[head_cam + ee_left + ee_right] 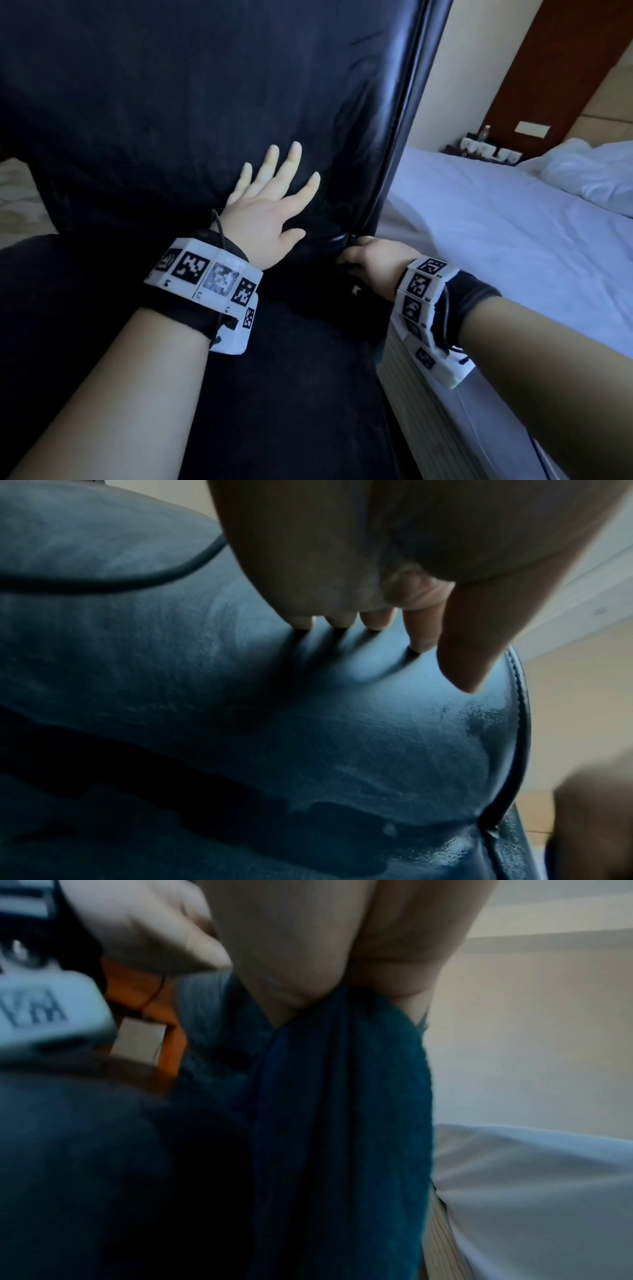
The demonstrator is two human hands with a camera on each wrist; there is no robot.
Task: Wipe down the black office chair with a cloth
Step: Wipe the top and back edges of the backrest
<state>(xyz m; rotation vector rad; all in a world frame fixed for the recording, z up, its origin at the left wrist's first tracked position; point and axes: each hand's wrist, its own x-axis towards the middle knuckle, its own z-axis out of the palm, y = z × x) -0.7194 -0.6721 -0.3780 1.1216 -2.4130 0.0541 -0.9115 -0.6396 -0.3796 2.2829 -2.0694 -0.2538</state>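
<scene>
Nearby, white bed (496, 219) beside chair (205, 85)

- A small digit "2" is printed on the white marker band (202, 277) at the left wrist.
- Blurred letters on a white block (44, 1012) defy reading.

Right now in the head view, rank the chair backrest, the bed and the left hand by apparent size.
1. chair backrest, though it is nearest the camera.
2. bed.
3. left hand, far smallest.
</scene>
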